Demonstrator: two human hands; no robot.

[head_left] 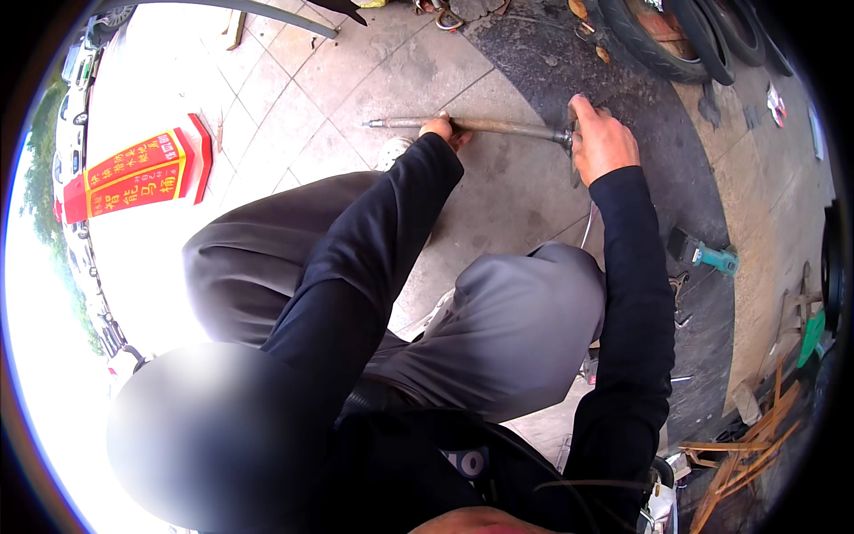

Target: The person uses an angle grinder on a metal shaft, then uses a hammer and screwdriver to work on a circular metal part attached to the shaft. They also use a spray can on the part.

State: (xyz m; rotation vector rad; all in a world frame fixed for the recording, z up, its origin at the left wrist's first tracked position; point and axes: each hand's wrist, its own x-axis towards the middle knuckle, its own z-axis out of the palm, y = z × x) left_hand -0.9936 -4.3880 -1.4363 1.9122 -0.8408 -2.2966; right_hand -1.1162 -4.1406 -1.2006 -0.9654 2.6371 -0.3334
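A long, worn metal rod (511, 127) lies crosswise in front of my knees, thinner toward its left end. My left hand (445, 131) is closed round it near the middle, partly hidden by the dark sleeve. At the rod's right end, my right hand (603, 142) grips it around a darker collar. Its thumb side and fingertips point up and away from me, and the palm side is hidden. A thin dark piece shows below that end, too small to name.
Tyres (654, 44) lie at the far right. A teal-handled power tool (712, 256) rests on the dark floor strip to my right, with broken wooden strips (756, 454) nearer. To the left stands a red sign (142, 173). A grey bar (285, 16) crosses the far left.
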